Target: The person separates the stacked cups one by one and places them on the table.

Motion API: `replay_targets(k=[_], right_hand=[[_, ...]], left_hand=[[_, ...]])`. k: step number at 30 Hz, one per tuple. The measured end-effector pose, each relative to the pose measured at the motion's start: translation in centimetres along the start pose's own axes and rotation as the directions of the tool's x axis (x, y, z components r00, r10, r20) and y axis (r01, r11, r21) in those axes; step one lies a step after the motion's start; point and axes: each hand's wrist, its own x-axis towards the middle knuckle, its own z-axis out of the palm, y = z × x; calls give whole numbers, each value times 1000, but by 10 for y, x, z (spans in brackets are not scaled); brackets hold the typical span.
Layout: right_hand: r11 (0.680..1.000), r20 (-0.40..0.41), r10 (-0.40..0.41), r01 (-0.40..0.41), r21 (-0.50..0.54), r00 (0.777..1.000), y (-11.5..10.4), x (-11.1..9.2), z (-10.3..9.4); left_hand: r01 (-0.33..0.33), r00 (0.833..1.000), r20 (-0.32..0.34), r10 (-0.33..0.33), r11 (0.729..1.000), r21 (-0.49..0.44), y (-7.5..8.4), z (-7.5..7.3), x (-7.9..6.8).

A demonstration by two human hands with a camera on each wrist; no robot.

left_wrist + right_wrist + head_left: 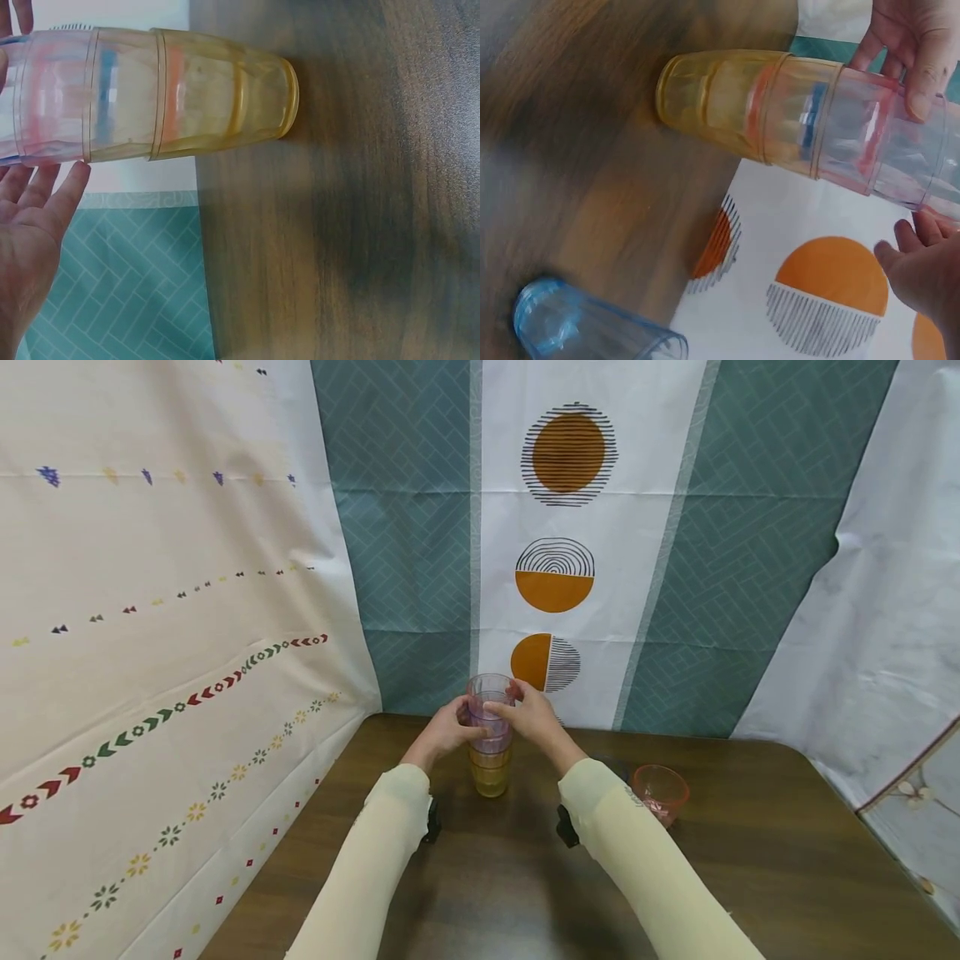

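A tall upright stack of nested see-through cups stands on the table, yellow at the bottom with pink-purple and clear cups higher up. In the left wrist view, blue and orange bands show through the stack. My left hand holds the stack's upper part from the left, with its thumb lying on the near side in the right wrist view. From the right, my right hand grips the top cup near its rim, thumb in front and fingers around the far side. The stack partly hides the fingertips of both hands.
A red cup stands on the brown table to the right, beside my right sleeve. A blue cup is near it, mostly hidden by the sleeve in the head view. Patterned cloth hangs behind and at both sides.
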Motion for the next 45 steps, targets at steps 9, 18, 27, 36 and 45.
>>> replay_targets(k=[9,18,27,36,45], right_hand=[[995,-74,-39,46,85,996,-10,-4,-5],[966,-172,-150,182,186,974,-26,-17,-49],[976,-183,-133,160,147,974,-7,-50,-138],[996,-218,-72,61,-59,973,46,-103,-218],[986,-238,-1,-38,-162,971,113,-147,-258]], left_hand=[[12,1000,14,-12,1000,-16,2,1,0],[30,1000,3,-30,998,-55,0,1,-1],[24,999,-30,-24,1000,-16,-2,6,-4],[57,998,-10,-57,998,-10,-6,8,-6],[79,997,-1,-79,996,40,-6,6,-6]])
